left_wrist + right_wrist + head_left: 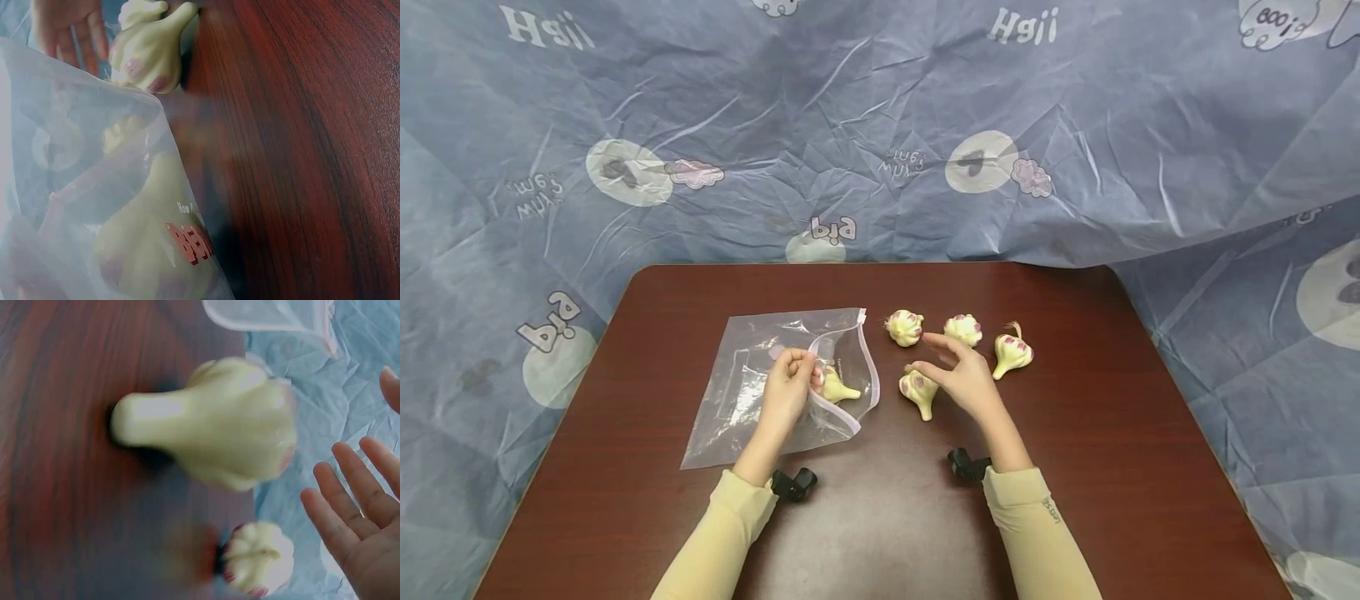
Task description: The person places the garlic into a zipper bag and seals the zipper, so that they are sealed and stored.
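Observation:
A clear zip-top plastic bag lies flat on the left, its zip mouth spread apart toward the right. My left hand pinches the near lip of that mouth between thumb and fingers. Inside the bag sits one garlic bulb, also visible through the film in the left wrist view. My right hand hovers with spread, relaxed fingers beside another garlic bulb, holding nothing. The right wrist view shows this bulb large, stem toward the left, with the fingers apart from it.
Behind the right hand stand three more garlic bulbs: one near the bag's mouth, a middle one and one farther right. All rest on a dark reddish-brown table. A printed blue cloth hangs behind it.

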Available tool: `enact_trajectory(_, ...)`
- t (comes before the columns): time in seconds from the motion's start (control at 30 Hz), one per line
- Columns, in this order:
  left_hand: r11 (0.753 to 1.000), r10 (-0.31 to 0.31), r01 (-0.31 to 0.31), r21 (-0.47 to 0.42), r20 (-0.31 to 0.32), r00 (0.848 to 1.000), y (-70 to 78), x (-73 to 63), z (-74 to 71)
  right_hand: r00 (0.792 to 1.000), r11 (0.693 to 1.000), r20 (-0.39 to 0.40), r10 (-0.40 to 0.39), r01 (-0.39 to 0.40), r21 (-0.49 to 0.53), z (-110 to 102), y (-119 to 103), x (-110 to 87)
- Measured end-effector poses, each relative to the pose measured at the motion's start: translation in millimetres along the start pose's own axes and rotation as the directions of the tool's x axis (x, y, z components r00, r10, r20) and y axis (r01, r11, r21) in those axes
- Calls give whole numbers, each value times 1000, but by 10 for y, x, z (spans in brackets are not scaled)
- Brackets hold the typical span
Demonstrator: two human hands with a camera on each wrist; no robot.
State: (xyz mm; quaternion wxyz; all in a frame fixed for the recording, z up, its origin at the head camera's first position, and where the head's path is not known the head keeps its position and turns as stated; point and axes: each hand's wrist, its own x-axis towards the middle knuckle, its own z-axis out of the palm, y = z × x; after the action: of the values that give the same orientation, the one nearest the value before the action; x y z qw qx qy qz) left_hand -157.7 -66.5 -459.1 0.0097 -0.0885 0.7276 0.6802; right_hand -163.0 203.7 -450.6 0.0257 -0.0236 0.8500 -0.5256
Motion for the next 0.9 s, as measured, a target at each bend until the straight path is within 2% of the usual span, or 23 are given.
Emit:
enact_trajectory(0.17, 1000, -10, 10, -10, -2, 1000, -11, 10, -13, 999, 999, 13, 31, -30, -42, -11, 148, -33)
enact_trajectory(0.4, 1000, -11, 11, -15, -8, 1000, -20, 25, -22, 996, 994, 35, 81, -78, -78, 88, 316, -94)
enact_trajectory(0.7, 1000, -18, 18, -17, -10, 1000, -14, 35, -39, 996, 994, 42, 78, -75, -83, 218, 426, -102)
enact_trajectory(0.9, 999, -34, 34, -14, -12, 999, 0, 38, -48, 998, 980, 16, 60, -56, -190, 274, 417, -114)
